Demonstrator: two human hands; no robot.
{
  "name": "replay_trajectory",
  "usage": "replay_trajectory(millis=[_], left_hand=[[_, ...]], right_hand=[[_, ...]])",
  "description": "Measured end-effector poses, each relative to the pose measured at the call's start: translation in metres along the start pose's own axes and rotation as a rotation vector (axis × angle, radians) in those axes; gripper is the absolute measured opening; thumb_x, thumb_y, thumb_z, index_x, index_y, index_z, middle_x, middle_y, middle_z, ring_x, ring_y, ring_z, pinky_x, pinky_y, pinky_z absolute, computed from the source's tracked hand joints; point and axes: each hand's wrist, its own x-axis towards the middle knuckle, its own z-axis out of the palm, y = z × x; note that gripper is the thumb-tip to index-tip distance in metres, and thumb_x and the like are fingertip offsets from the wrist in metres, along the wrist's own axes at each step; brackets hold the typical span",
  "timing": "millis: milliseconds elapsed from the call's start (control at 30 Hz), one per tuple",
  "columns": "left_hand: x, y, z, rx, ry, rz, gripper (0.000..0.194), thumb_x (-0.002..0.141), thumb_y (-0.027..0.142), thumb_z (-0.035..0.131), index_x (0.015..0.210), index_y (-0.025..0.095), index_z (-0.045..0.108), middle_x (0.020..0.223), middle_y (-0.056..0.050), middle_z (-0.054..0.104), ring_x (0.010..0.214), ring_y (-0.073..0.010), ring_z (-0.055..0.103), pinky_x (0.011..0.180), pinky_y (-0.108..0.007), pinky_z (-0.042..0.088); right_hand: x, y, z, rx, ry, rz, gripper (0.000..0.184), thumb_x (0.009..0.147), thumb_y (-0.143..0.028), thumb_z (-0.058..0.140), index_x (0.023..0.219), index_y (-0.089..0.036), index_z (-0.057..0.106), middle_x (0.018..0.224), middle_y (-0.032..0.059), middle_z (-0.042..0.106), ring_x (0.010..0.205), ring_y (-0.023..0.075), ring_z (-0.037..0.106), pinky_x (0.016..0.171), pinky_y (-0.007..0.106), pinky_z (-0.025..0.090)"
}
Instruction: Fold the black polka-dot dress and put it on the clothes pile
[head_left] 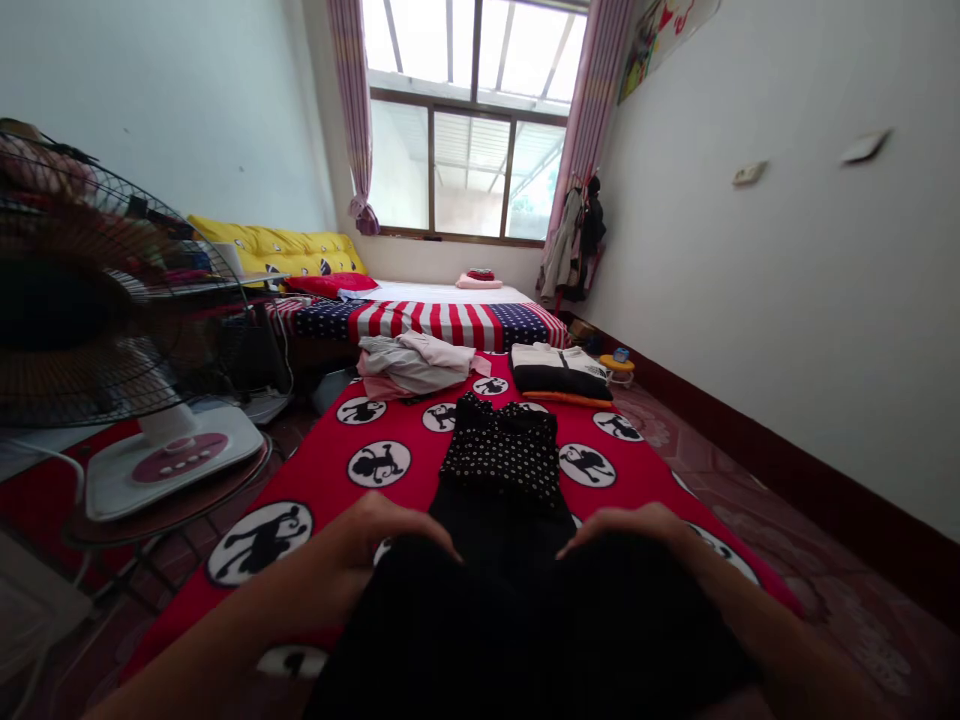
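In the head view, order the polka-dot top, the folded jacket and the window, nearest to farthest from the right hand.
From the right hand:
1. Polka-dot top, on the red blanket, left of the hand.
2. Folded jacket, farther up the blanket.
3. Window, in the far wall.

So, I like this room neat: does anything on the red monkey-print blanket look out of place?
Yes: the crumpled grey and pink clothes on the red monkey-print blanket lie in a loose heap, unlike the folded black-and-white jacket beside them and the flat black polka-dot garment in front.
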Motion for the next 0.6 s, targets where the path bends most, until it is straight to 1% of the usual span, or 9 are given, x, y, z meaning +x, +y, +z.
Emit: replay_trajectory(millis=[33, 67, 100, 133, 200, 267, 333, 467, 600], left_hand=[[0.019, -0.003, -0.007, -0.147, -0.079, -0.007, 0.023, 0.076, 0.033, 0.066, 0.095, 0.023, 0.075, 0.088, -0.001, 0.074, 0.079, -0.0214, 0.068, 0.073, -0.030, 0.055], [0.043, -0.009, -0.014, -0.310, 0.010, -0.021, 0.026, 0.072, 0.033, 0.070, 0.093, 0.017, 0.074, 0.086, -0.002, 0.074, 0.080, -0.0217, 0.067, 0.073, -0.030, 0.054], [0.069, -0.017, -0.019, -0.444, 0.197, -0.065, 0.030, 0.065, 0.031, 0.076, 0.088, 0.011, 0.072, 0.082, -0.004, 0.073, 0.079, -0.0216, 0.067, 0.072, -0.029, 0.054], [0.097, -0.027, -0.023, -0.479, 0.287, -0.088, 0.032, 0.070, 0.032, 0.073, 0.090, 0.008, 0.070, 0.083, -0.004, 0.072, 0.082, -0.0203, 0.067, 0.073, -0.027, 0.052], [0.145, -0.051, -0.022, -0.522, 0.384, -0.134, 0.038, 0.082, 0.037, 0.062, 0.105, 0.007, 0.064, 0.092, -0.005, 0.071, 0.089, -0.0185, 0.066, 0.075, -0.026, 0.051], [0.175, -0.077, -0.009, -0.586, 0.389, -0.230, 0.044, 0.083, 0.045, 0.060, 0.108, 0.009, 0.062, 0.092, -0.009, 0.071, 0.083, -0.0209, 0.069, 0.069, -0.029, 0.054], [0.181, -0.102, 0.013, -0.699, 0.399, -0.426, 0.045, 0.073, 0.049, 0.072, 0.099, 0.013, 0.064, 0.086, -0.009, 0.072, 0.079, -0.0222, 0.070, 0.069, -0.030, 0.055], [0.155, -0.141, 0.059, -0.733, 0.418, -0.471, 0.046, 0.065, 0.040, 0.081, 0.099, 0.015, 0.064, 0.093, -0.011, 0.073, 0.085, -0.0246, 0.070, 0.076, -0.034, 0.056], [0.135, -0.152, 0.075, -0.723, 0.490, -0.501, 0.053, 0.072, 0.039, 0.076, 0.115, 0.015, 0.057, 0.111, -0.013, 0.068, 0.099, -0.0239, 0.067, 0.086, -0.034, 0.053]], right_hand=[[0.019, -0.002, -0.009, 0.039, 0.083, 0.018, 0.029, 0.077, -0.046, 0.064, 0.072, -0.020, 0.075, 0.067, 0.0013, 0.072, 0.066, 0.0190, 0.069, 0.069, 0.031, 0.054], [0.042, -0.003, -0.018, 0.068, 0.164, 0.027, 0.032, 0.080, -0.045, 0.060, 0.073, -0.017, 0.074, 0.070, 0.0010, 0.072, 0.072, 0.0174, 0.069, 0.074, 0.029, 0.054], [0.068, -0.002, -0.026, 0.096, 0.239, 0.034, 0.033, 0.082, -0.043, 0.057, 0.076, -0.014, 0.073, 0.075, 0.0012, 0.073, 0.078, 0.0161, 0.068, 0.079, 0.028, 0.053], [0.093, 0.001, -0.034, 0.126, 0.297, 0.049, 0.031, 0.083, -0.042, 0.056, 0.077, -0.015, 0.071, 0.082, 0.0017, 0.073, 0.084, 0.0152, 0.068, 0.082, 0.028, 0.052], [0.137, 0.017, -0.042, 0.190, 0.377, 0.148, 0.031, 0.081, -0.041, 0.060, 0.092, -0.013, 0.069, 0.092, 0.0027, 0.073, 0.085, 0.0152, 0.067, 0.080, 0.029, 0.053], [0.162, 0.044, -0.039, 0.235, 0.456, 0.298, 0.030, 0.075, -0.041, 0.068, 0.091, -0.016, 0.068, 0.085, 0.0040, 0.072, 0.076, 0.0179, 0.068, 0.069, 0.032, 0.054], [0.166, 0.080, -0.028, 0.217, 0.511, 0.392, 0.032, 0.067, -0.042, 0.075, 0.082, -0.015, 0.066, 0.073, 0.0059, 0.070, 0.068, 0.0197, 0.066, 0.061, 0.032, 0.053], [0.136, 0.146, -0.003, 0.196, 0.596, 0.395, 0.043, 0.056, -0.048, 0.078, 0.077, -0.014, 0.063, 0.073, 0.0087, 0.069, 0.071, 0.0227, 0.065, 0.059, 0.031, 0.050], [0.110, 0.169, 0.010, 0.206, 0.627, 0.347, 0.054, 0.063, -0.063, 0.065, 0.087, -0.015, 0.063, 0.086, 0.0092, 0.069, 0.077, 0.0222, 0.064, 0.062, 0.029, 0.048]])
